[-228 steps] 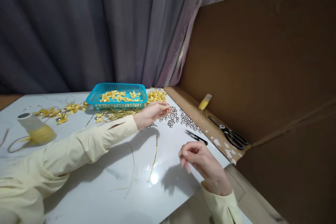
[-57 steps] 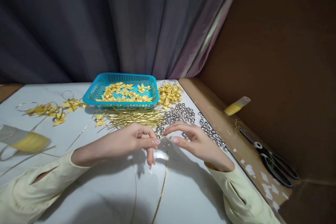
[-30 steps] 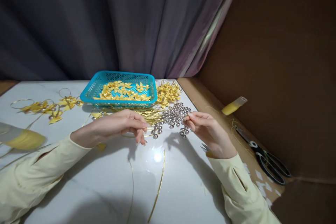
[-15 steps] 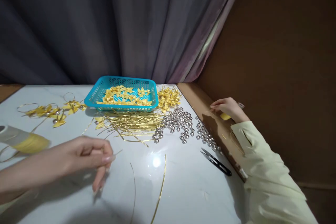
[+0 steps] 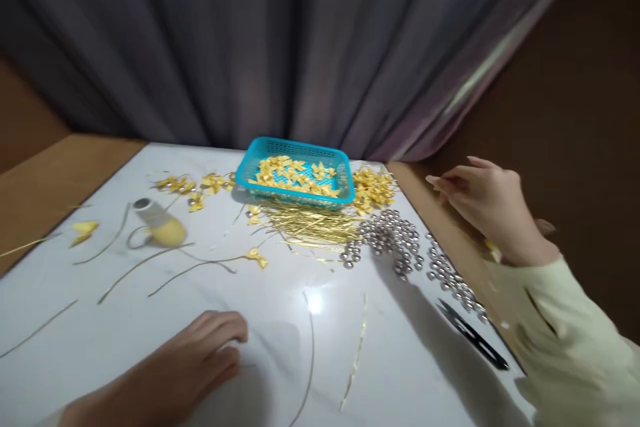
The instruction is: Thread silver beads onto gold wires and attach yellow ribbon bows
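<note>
My left hand is low over the near part of the white table, fingers bent and thumb a little apart; nothing shows between them. A thin wire and a gold twist tie lie to its right. Raised over the table's right edge, my right hand has its fingers pinched together; what they hold, if anything, I cannot make out. Below it are silver beads in a loose heap and black thread snips. A small yellow ribbon bow on a wire lies beyond my left hand.
A blue basket with yellow ribbon flowers stands at the back. Gold ties lie in front of it, and a flower pile is at its right. On the left are a yellow thread cone, finished flowers and loose wires.
The view has swung left, showing more of the table's left side. My left hand has come down towards the table, and the short wire it held no longer shows. My right hand has risen.
</note>
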The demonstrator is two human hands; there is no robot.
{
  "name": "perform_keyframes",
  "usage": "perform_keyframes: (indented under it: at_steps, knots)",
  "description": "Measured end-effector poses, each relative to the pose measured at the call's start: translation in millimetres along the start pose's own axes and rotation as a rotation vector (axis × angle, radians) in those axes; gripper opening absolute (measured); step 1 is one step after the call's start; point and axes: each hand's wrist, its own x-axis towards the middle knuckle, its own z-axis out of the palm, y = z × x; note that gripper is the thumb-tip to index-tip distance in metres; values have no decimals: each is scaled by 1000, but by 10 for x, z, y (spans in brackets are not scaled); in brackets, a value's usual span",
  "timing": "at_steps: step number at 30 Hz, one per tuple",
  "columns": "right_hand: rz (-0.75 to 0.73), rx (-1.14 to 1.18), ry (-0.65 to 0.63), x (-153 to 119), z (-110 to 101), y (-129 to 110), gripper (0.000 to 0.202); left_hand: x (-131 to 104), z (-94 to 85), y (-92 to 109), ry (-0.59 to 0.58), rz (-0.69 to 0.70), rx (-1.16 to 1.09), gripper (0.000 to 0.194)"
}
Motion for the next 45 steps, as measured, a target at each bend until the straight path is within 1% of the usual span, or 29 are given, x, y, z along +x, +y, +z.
perform_keyframes:
  at_steps: [1,2,4,5,6,8,9,11,13,14,15,16,18,19,20,21,22,24,26,28,31,34,35,37,41,45]
  knots:
    - [-60,40,-10,-19,6,-203,25,2,1,9,-36,26,-5,15]
    - [-121,85,-37,-47,23,-413,22,6,2,17,-58,18,-4,14]
    - [-251,192,-113,-126,97,-840,20,18,10,31,-41,47,1,16]
    - [-342,305,-183,-172,154,-1052,18,24,20,35,-38,73,7,17]
    - [-404,418,-259,-218,224,-1264,16,28,33,38,-37,95,20,18]
    - [-504,510,-360,-303,400,-1678,17,33,55,34,-19,123,58,23]
    - [-514,584,-461,-336,503,-1879,18,33,52,26,1,130,80,27]
    - [-557,630,-532,-373,726,-2257,14,27,-14,-17,66,153,139,32]
    - [-578,656,-574,-371,955,-2599,6,19,-195,-111,183,173,230,31]
    - [-582,662,-586,-357,1065,-2756,6,16,-330,-179,268,159,300,24]
    - [-581,664,-598,-337,1168,-2905,10,17,-487,-260,360,103,354,17]
    - [-572,663,-609,-315,1264,-3046,13,22,-657,-351,476,-3,391,14]
    - [-537,663,-626,-273,1422,-3300,25,51,-988,-542,674,-229,391,18]
    - [-512,664,-634,-257,1483,-3411,28,75,-1127,-632,723,-319,342,24]
    - [-485,665,-647,-243,1531,-3507,29,104,-1235,-714,709,-398,283,31]
    - [-460,671,-666,-232,1568,-3584,29,134,-1310,-785,640,-469,205,35]
    - [-436,682,-691,-221,1595,-3641,27,164,-1352,-843,545,-504,127,37]
    - [-398,726,-758,-191,1621,-3684,25,210,-1358,-924,412,-518,51,33]
    - [-370,799,-834,-141,1612,-3635,24,226,-1317,-967,339,-512,12,28]
    - [-342,894,-901,-70,1567,-3518,23,214,-1285,-991,302,-509,-27,25]
    - [-285,1062,-958,46,1436,-3309,27,185,-1282,-1028,284,-504,-79,22]
    - [-211,1229,-995,138,1286,-3159,32,190,-1276,-1070,304,-514,-97,17]
    - [-186,1274,-1016,163,1244,-3128,34,198,-1268,-1081,315,-521,-95,16]
    - [-142,1344,-1073,210,1172,-3077,38,210,-1253,-1092,333,-542,-85,22]
    - [-82,1416,-1167,307,1030,-2933,41,190,-1279,-1075,334,-588,-53,33]
    - [-44,1409,-1191,402,835,-2690,40,170,-1336,-1044,295,-593,-45,24]
